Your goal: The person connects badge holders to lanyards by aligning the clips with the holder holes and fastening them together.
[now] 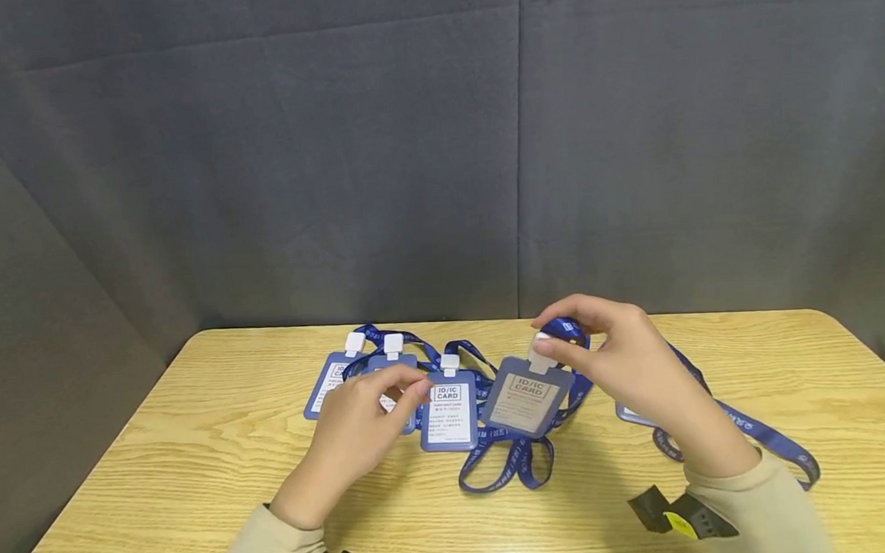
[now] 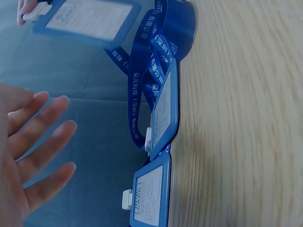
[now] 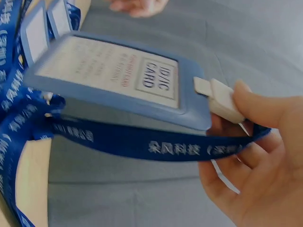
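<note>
My right hand (image 1: 630,358) pinches the white clip (image 3: 225,100) of a blue ID card holder (image 1: 527,399), thumb on the clip's face. The holder hangs tilted above the table, and its printed blue lanyard (image 3: 156,142) loops from the clip past my fingers. My left hand (image 1: 363,423) is raised near another card holder (image 1: 450,411), its fingertips overlapping that holder's edge in the head view. In the left wrist view the left fingers (image 2: 45,153) are loosely spread and hold nothing.
Two more card holders, one behind my left hand and one farther left (image 1: 327,389), lie on the wooden table (image 1: 160,483). Tangled lanyards (image 1: 508,465) spread around them. To the right, another holder (image 1: 633,415) is partly hidden by my right forearm. A grey curtain (image 1: 436,160) stands behind.
</note>
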### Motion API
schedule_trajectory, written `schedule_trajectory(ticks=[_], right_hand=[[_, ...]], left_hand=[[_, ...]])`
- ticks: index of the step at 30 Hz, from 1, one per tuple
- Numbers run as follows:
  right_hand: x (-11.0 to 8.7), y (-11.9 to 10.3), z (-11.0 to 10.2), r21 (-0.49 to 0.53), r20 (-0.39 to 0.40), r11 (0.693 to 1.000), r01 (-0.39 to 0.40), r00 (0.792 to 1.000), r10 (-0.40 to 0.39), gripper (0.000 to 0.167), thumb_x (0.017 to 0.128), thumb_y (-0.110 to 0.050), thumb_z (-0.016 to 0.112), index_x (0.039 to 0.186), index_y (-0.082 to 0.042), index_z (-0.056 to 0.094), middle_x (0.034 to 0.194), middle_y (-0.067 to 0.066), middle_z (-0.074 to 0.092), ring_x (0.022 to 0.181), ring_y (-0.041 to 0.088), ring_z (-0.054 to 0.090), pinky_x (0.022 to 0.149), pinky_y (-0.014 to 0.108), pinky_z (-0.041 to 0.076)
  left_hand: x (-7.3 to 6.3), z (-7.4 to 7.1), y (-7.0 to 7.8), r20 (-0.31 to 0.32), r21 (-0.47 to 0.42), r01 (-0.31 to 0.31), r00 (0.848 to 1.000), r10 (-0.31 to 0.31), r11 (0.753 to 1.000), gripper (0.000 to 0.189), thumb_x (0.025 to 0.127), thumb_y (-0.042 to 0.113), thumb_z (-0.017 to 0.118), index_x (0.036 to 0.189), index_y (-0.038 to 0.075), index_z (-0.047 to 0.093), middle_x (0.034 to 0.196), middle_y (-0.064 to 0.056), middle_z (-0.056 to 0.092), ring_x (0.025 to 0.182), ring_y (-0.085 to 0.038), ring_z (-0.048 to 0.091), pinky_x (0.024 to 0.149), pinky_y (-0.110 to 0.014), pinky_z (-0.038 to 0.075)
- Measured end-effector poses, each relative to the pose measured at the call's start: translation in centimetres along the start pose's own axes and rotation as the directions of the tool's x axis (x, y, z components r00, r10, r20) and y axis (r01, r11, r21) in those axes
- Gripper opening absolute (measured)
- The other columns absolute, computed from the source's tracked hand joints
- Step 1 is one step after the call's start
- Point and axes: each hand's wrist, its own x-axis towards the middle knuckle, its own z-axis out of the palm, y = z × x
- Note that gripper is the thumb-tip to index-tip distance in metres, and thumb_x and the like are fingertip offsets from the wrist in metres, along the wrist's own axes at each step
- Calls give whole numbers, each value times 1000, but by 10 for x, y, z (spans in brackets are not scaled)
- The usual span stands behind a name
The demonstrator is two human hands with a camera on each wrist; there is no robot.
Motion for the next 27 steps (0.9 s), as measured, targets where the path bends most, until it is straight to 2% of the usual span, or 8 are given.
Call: schedule_trajectory(ticks=[3, 6, 10, 14, 20, 24, 27], right_hand=[[0, 1, -6, -32, 41, 999, 29, 999, -28, 18, 90, -13, 75, 107, -15, 71, 101, 1, 71, 93, 26, 62, 66, 34, 53], [-1, 3, -12, -61, 77, 997, 56, 996, -51, 18, 89, -11, 75, 106, -14, 71, 99, 1, 71, 87, 24, 60, 64, 31, 52], [-2, 6, -21, -98, 110, 994, 51, 993, -40, 18, 89, -13, 75, 107, -15, 72, 98, 2, 70, 78, 22, 56, 62, 31, 47], [-3, 11, -31, -154, 132, 987, 37, 991, -17, 18, 90, -17, 75, 108, -16, 72, 100, 3, 70, 77, 20, 55, 62, 32, 41], [-5, 23, -45, -216, 147, 976, 25, 989, 7, 19, 91, -18, 74, 109, -14, 72, 98, 4, 71, 85, 24, 61, 71, 40, 48], [-5, 31, -52, -243, 156, 970, 6, 987, 33, 21, 90, -18, 74, 110, -13, 71, 105, 10, 72, 94, 31, 65, 80, 50, 51], [-5, 36, -55, -258, 169, 966, 12, 985, 33, 19, 90, -15, 75, 108, -13, 71, 107, 12, 71, 95, 32, 64, 82, 52, 51]], left_hand=[[0, -1, -1, 1, 0, -5, 1000, 5, 1000, 10, 99, 31, 63, 98, 28, 73, 82, 22, 68, 73, -2, 62, 61, -24, 47], [0, -1, -1, 3, 8, -9, 1000, 9, 1000, 11, 99, 30, 63, 97, 28, 73, 81, 22, 67, 72, -3, 61, 59, -25, 46], [-1, -1, -1, 11, 26, -8, 1000, 8, 1000, 9, 98, 28, 65, 97, 28, 74, 79, 24, 66, 72, -2, 61, 57, -25, 44], [-1, -2, 0, 16, 36, -3, 1000, 2, 999, 9, 98, 28, 65, 96, 28, 74, 78, 25, 66, 72, -2, 61, 57, -26, 44], [0, -3, 2, 11, 44, -9, 1000, 9, 999, 9, 98, 29, 65, 95, 28, 74, 77, 24, 66, 73, -2, 62, 58, -26, 45], [-1, -3, 1, 0, 47, -10, 1000, 10, 999, 10, 97, 29, 65, 95, 27, 74, 78, 24, 66, 73, -2, 62, 60, -26, 45], [-1, -4, 0, -6, 46, -8, 1000, 8, 999, 9, 97, 29, 66, 93, 27, 74, 78, 23, 66, 73, -2, 62, 60, -26, 45]])
